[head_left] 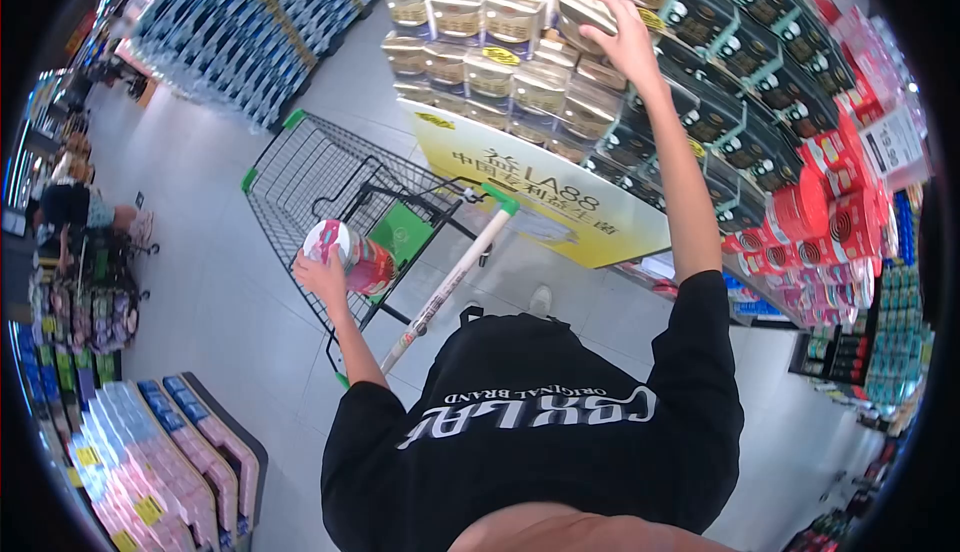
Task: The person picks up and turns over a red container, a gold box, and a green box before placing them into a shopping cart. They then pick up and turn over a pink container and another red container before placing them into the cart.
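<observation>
My left hand (320, 280) holds a round tub (362, 260) with a white lid and a red and pink wrapper, over the wire shopping cart (300, 172). Stretched forward, my right hand (622, 40) has its fingers around a gold and white carton (583, 14) on the stacked display. More such cartons (490, 74) stand in rows beside and below it. The carton in my right hand is tilted, its lower part among the others.
Dark cartons (735, 52) rise right of the gold ones, above a yellow sign (540, 187). Red packages (835, 207) hang further right. Blue stacks (240, 27) stand at upper left, pink and blue boxes (140, 462) at lower left. A person (75, 207) is at far left.
</observation>
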Available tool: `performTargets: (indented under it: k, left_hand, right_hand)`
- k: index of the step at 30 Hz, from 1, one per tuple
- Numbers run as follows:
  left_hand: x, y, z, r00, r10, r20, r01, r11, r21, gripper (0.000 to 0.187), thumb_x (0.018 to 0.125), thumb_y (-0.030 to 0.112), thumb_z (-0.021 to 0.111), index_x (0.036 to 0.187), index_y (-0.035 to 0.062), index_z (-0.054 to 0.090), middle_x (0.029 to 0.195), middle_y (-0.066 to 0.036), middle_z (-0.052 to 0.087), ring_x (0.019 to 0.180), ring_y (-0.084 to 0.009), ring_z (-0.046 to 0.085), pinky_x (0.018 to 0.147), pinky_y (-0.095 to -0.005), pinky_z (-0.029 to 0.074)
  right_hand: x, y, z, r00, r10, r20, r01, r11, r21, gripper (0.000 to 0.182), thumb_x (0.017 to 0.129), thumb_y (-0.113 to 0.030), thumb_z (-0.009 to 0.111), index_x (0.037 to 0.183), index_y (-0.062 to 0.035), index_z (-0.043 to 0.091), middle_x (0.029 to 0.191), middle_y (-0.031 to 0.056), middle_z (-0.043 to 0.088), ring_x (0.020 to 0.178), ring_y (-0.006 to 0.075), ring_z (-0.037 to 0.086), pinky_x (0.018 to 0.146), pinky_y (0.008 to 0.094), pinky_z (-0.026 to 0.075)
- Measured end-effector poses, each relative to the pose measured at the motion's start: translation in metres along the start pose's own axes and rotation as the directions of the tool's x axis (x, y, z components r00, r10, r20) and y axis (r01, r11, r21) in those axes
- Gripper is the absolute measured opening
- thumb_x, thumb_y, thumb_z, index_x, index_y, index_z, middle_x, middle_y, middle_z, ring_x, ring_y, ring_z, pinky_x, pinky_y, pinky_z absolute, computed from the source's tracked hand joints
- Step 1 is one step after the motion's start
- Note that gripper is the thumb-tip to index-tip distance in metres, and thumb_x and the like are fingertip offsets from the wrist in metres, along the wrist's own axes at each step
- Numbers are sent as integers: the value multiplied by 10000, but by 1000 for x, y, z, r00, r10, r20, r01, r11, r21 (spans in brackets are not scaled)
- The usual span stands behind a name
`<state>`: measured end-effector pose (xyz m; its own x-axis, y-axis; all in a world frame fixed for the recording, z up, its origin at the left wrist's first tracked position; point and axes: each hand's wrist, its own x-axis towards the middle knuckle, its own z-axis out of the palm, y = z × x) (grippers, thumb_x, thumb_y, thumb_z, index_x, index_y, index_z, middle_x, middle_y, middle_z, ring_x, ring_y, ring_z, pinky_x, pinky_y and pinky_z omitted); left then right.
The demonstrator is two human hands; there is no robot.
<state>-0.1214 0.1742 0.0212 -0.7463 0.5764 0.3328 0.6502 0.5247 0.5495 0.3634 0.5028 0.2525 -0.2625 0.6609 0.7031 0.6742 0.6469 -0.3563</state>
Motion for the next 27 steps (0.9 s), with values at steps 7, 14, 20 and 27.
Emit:
performTargets:
  k: [7, 14, 20, 27]
  left_hand:
    - [11, -61, 29, 918, -356, 176, 396, 789, -470, 787, 723, 369, 766, 1215, -134, 412, 1131, -239, 563, 1048, -287, 568, 908, -365, 439]
    - [-49, -44, 2, 793, -530, 300, 595, 568, -569, 799, 738, 403, 753, 1257, -29, 325, 1166, -209, 486, 1042, -298, 535, 889, -429, 444]
    - [-68, -51, -15, 564, -422, 710, 800, 69, -595, 862, 739, 572, 666, 1360, 159, 232, 1332, -199, 311, 1219, -355, 343, 921, -568, 389]
    - [-62, -65, -17, 552, -363, 751, 803, -10, -595, 784, 749, 506, 646, 1360, 123, 340, 1295, -152, 448, 1154, -359, 461, 934, -577, 395]
  right_hand:
    - [0, 17, 47, 931, 283, 231, -133, 852, -507, 570, 794, -272, 701, 1314, -170, 491, 1339, 272, 418, 1238, 369, 418, 1007, 503, 349]
    - [-132, -177, 118, 960, -126, 249, 7, 903, 429, 295, 865, -259, 599, 1079, -56, 605, 995, 147, 608, 984, 321, 556, 895, 428, 398]
    - [-310, -235, 180, 802, -214, 558, 100, 969, 227, 225, 838, -301, 591, 898, -94, 658, 825, 72, 611, 860, 244, 551, 851, 431, 343]
    - [-305, -230, 176, 754, -189, 629, -59, 934, 351, 226, 857, -298, 581, 898, -91, 662, 798, 71, 652, 801, 207, 591, 809, 384, 368]
